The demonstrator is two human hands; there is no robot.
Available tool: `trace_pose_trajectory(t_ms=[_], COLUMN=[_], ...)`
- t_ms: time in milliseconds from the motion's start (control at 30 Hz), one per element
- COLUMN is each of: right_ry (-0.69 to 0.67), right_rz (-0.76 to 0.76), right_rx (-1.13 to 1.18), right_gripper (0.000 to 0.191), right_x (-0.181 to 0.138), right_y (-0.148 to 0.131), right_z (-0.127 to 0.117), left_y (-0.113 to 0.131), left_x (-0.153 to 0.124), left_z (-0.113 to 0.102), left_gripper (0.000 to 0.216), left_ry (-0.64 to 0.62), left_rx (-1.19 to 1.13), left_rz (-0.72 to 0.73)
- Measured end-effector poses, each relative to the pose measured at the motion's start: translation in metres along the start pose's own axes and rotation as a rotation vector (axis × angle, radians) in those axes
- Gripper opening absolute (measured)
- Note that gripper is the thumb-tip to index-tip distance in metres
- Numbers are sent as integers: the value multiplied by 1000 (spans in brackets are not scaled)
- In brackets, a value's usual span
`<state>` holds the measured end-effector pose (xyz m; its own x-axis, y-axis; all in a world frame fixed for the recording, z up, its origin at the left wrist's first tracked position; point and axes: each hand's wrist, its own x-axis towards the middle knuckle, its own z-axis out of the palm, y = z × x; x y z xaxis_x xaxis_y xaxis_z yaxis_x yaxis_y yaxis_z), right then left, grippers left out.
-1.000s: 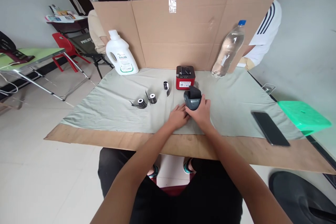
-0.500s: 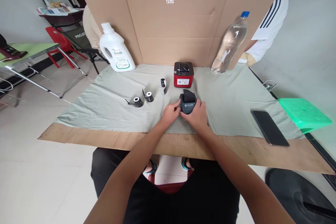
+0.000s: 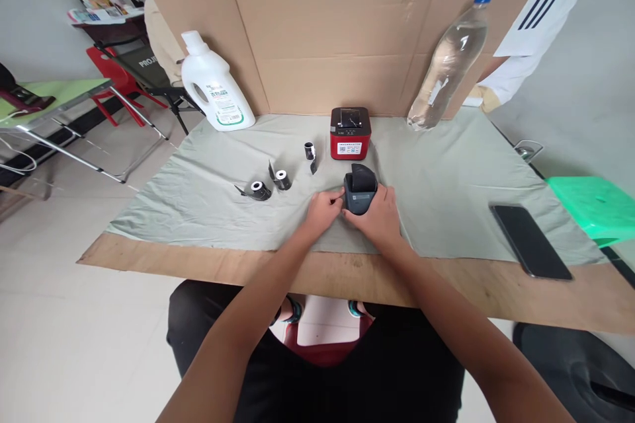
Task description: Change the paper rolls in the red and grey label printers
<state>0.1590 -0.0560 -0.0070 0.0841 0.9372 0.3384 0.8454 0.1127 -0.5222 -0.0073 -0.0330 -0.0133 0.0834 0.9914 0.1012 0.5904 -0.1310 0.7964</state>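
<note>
A small dark grey portable printer (image 3: 361, 201), its black lid raised at the top, sits on the cloth in front of me. My right hand (image 3: 381, 213) wraps its right side and front, with the thumb along the front edge. At its left side, my left hand (image 3: 324, 209) is closed, thumb and index fingertips against the edge; any small part between them is hidden. Behind stands a red and black printer (image 3: 350, 135). Left of it, a small black roll (image 3: 309, 151) has a loose tail. Two more black rolls, a middle one (image 3: 282, 180) and a left one (image 3: 258, 191), lie farther left.
A white detergent bottle (image 3: 218, 89) and a water bottle (image 3: 449, 66) lean against the cardboard screen (image 3: 342, 33). A black phone (image 3: 532, 241) lies at the right. Beyond the table stands a green stool (image 3: 592, 208). People's sleeves show behind the cardboard.
The view has tilted down slightly and come closer. Both hands stay at the portable printer, the left fingertips slightly lower against its side. The rolls and bottles keep their places.
</note>
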Motion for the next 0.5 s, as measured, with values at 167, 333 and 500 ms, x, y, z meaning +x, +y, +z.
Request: trace_pose_trajectory(t_ms=[167,333,500], right_ry=[-16,-7,61], right_rz=[5,10,-33], right_rx=[12,-16,16], right_gripper=[93,97,95], right_x=[0,-1,0], right_y=[2,2,5], right_z=[-1,0,5], left_y=[6,3,-4], left_x=[1,2,6], left_z=[-5,-4,0], left_gripper=[37,38,39], left_ry=[-4,18,46], left_rx=[90,14,-19], left_rz=[-9,-42,-27])
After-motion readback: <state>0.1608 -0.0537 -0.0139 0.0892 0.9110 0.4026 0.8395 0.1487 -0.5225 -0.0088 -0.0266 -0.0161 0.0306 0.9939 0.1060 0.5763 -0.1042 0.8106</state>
